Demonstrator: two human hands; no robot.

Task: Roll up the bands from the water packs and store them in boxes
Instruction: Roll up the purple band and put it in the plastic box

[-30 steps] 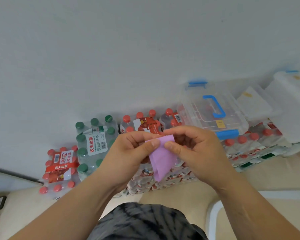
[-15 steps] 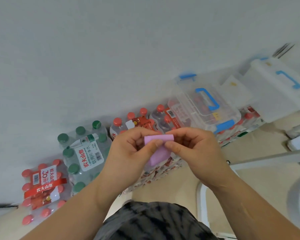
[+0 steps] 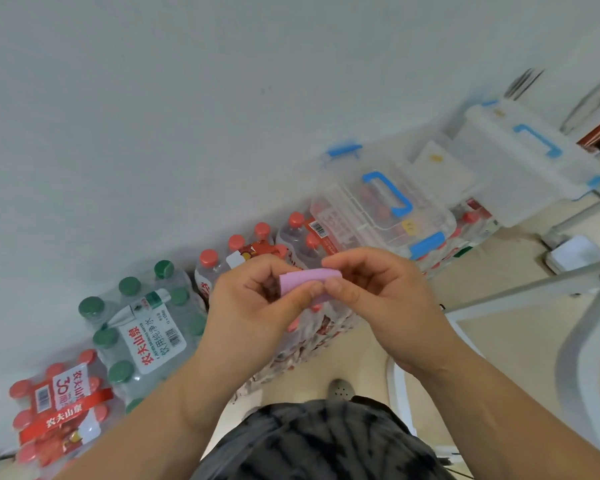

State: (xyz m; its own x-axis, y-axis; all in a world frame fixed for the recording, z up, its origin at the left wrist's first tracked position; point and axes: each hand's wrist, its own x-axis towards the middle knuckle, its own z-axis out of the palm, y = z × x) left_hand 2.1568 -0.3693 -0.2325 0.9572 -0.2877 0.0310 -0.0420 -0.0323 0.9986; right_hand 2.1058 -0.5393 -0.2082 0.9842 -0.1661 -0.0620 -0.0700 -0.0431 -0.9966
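Note:
A pink band (image 3: 303, 278) is pinched between both my hands at chest height, mostly rolled into a short flat coil with only a small tail hidden below my thumbs. My left hand (image 3: 253, 306) grips its left end with thumb and fingers. My right hand (image 3: 378, 299) holds the right end, thumb on the front. Behind the hands, a clear lidded box with blue handle and clasps (image 3: 378, 206) rests on top of the red-capped water packs (image 3: 264, 244). A second white box with blue handle (image 3: 523, 157) stands further right.
Along the wall on the floor sit a green-capped water pack (image 3: 142, 327) and a red-capped pack with a red band (image 3: 59, 410). A white metal frame (image 3: 534, 289) and a curved white edge (image 3: 575, 358) are at the right. My dark patterned shorts (image 3: 319, 441) fill the bottom.
The hanging tail of the pink band has been wound up and is nearly gone. The view has swung so the packs and boxes shifted left and the white frame came in at right.

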